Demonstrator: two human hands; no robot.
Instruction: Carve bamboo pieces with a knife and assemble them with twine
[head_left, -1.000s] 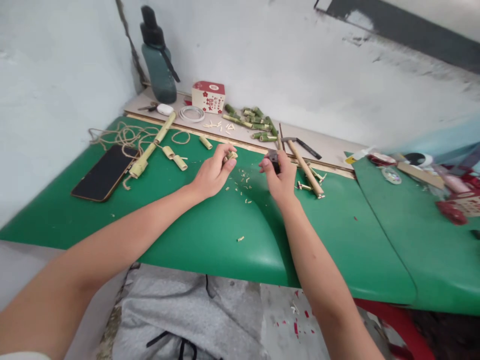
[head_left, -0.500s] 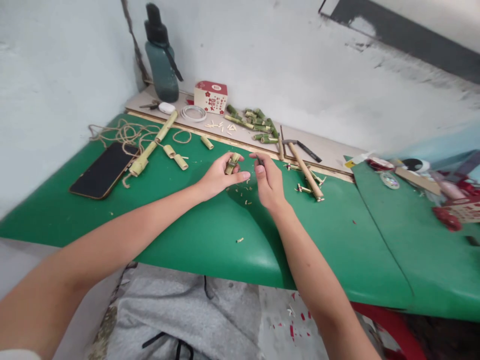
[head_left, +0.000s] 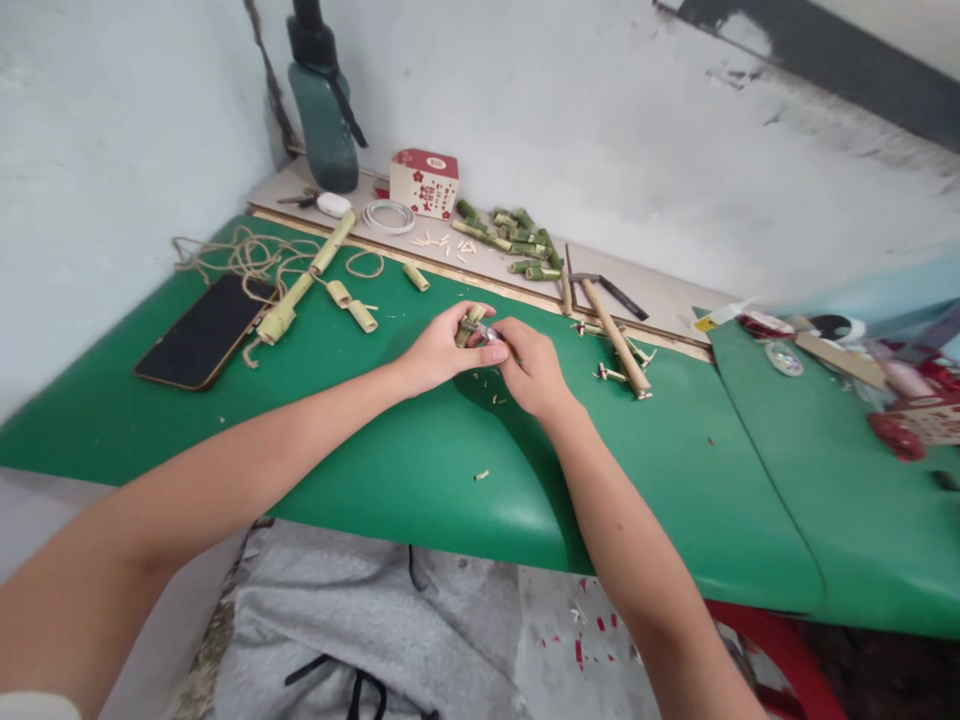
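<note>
My left hand (head_left: pixel 439 340) is closed around a short piece of bamboo (head_left: pixel 470 322), its thumb stretched along the near side. My right hand (head_left: pixel 531 368) meets it from the right, fingers wrapped round a small tool with a shiny metal end (head_left: pixel 491 335). That metal end is at the bamboo's right side; most of the tool is hidden in the fingers, so its kind cannot be made out. Pale bamboo shavings (head_left: pixel 499 400) lie on the green tabletop (head_left: pixel 390 450) below the hands.
Left of the hands are a phone (head_left: pixel 202 335), twine (head_left: pixel 251 255), a long bamboo stick (head_left: pixel 300 290) and short bamboo tubes (head_left: pixel 363 316). Behind stand a bottle (head_left: pixel 322 125) and a box (head_left: pixel 424 185), near green bamboo pieces (head_left: pixel 525 240). A hammer (head_left: pixel 616 340) lies on the right.
My right hand has moved left to my left hand, bringing the small tool's metal end to the bamboo piece. The view has shifted slightly.
</note>
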